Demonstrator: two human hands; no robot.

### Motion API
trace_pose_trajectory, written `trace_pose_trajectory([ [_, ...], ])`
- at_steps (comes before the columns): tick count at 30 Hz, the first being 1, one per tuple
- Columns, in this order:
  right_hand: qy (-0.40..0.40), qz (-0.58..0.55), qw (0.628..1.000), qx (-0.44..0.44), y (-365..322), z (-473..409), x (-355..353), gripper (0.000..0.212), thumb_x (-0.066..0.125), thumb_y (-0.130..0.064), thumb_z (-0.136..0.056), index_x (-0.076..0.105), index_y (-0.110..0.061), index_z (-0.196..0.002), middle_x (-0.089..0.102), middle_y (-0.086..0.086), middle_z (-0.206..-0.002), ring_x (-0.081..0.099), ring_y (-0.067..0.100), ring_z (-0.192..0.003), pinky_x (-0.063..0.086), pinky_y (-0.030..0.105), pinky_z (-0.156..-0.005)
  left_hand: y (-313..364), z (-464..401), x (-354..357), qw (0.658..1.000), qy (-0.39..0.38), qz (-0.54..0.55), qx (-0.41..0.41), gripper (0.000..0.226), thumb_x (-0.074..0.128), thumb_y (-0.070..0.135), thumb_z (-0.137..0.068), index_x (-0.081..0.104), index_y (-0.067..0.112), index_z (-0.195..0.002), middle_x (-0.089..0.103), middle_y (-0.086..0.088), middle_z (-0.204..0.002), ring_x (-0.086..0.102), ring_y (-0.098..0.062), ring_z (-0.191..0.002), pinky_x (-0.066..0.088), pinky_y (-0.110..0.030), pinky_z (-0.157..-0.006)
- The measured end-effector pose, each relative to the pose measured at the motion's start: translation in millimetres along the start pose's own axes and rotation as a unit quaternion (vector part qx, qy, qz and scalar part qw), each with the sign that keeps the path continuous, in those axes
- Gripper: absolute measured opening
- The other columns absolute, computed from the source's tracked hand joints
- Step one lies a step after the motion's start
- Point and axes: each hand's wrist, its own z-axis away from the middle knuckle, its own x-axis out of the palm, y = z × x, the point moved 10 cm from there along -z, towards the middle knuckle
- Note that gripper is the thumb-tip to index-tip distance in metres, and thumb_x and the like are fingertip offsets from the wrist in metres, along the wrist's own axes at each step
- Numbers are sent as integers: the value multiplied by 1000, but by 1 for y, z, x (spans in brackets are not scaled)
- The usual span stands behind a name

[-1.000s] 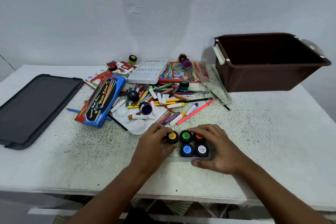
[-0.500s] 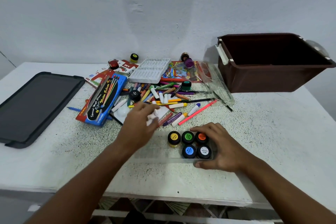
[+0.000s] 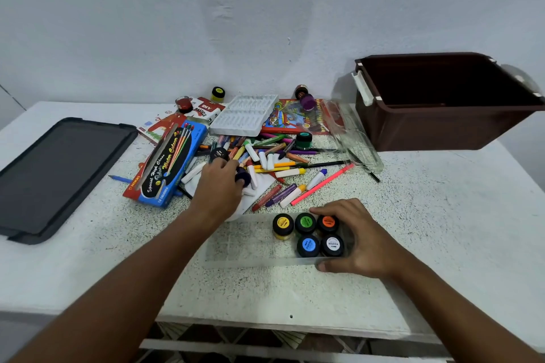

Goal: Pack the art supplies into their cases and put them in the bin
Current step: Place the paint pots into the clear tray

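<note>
fingers (image 3: 236, 169) of left hand (image 3: 219, 186) close round dark-blue paint pot (image 3: 243, 177) in the pile, right hand (image 3: 361, 240) grips clear case (image 3: 244, 240) end holding five pots: lift straight, seat upright beside yellow pot (image 3: 282, 223), bin (image 3: 442, 124) waits far right.

Home craft corner: plain wall (image 3: 147, 23), speckled table (image 3: 442, 230), scattered art supplies (image 3: 274, 162).
</note>
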Motion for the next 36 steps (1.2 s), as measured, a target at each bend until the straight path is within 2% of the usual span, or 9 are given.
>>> trace_pose_trajectory([
  [5,-3,-1,1000,4,0,0,0,88,83,-57,-53,46,-44,-132,47,-23,-119,38,8,-118,39,35,-98,2,0,-4,999,26,24,16,31,60,9,-89,58,2,-119,56,-20,-111,50,-34,-100,38,-37,-84],
  [8,-1,-6,1000,6,0,0,0,88,83,-56,-53,46,-44,-131,47,-23,-119,39,8,-118,39,35,-98,7,3,-15,998,56,32,29,39,66,9,-86,58,0,-123,54,-18,-107,49,-34,-98,39,-37,-82],
  [11,3,-8,1000,6,0,0,-1,88,84,-55,-53,47,-43,-131,47,-22,-119,39,8,-118,39,35,-98,19,13,-28,994,61,82,50,43,73,17,-82,60,6,-121,49,-8,-102,49,-22,-92,45,-32,-81],
  [15,9,-11,1000,-2,-2,2,-1,87,84,-54,-54,47,-41,-132,47,-22,-120,39,8,-119,40,35,-97,34,38,-33,976,-24,213,35,47,86,26,-66,63,22,-107,48,5,-100,58,-3,-85,47,-6,-73],
  [19,14,-3,1000,-5,-2,2,0,87,83,-55,-55,45,-43,-132,46,-22,-120,40,7,-118,39,37,-98,54,64,-24,966,-107,229,44,52,89,36,-50,61,29,-94,56,14,-97,60,-3,-84,50,-14,-72],
  [22,15,3,1000,-7,-2,3,0,86,83,-56,-55,46,-41,-132,47,-21,-120,40,7,-117,40,37,-97,64,78,-16,965,-128,219,73,55,89,38,-49,62,31,-95,58,17,-91,56,-1,-84,47,-15,-68],
  [26,16,14,1000,-13,-4,3,1,86,82,-55,-57,44,-42,-133,46,-19,-121,39,7,-117,38,36,-98,69,90,-1,960,-140,224,95,60,91,32,-50,68,27,-105,58,15,-99,54,2,-86,47,-14,-70],
  [29,17,21,1000,-13,-5,3,1,85,81,-56,-57,44,-42,-133,47,-18,-122,39,8,-117,38,36,-98,71,96,3,959,-127,231,100,54,90,31,-53,70,24,-102,58,13,-99,51,6,-81,38,-4,-68],
  [36,22,25,999,-12,-6,4,0,84,79,-57,-57,46,-39,-132,48,-17,-121,39,7,-116,38,36,-98,73,101,4,963,-121,214,109,46,83,23,-69,68,27,-113,51,12,-108,52,0,-92,36,-3,-78],
])
